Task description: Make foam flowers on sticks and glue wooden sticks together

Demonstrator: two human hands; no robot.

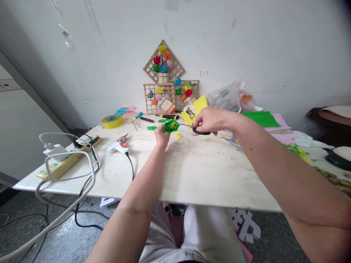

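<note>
My left hand holds up a small green and yellow paper flower above the white table. My right hand grips black-handled scissors, whose blades point left and reach the flower. A small yellow paper scrap lies on the table just below the flower. Green paper leaf pieces lie to the left of my left hand.
A white glue gun with a black cord lies left of centre. A power strip with cables sits at the left edge. A yellow tape roll, wooden lattice flower crafts, a plastic bag and green and pink paper sheets stand behind.
</note>
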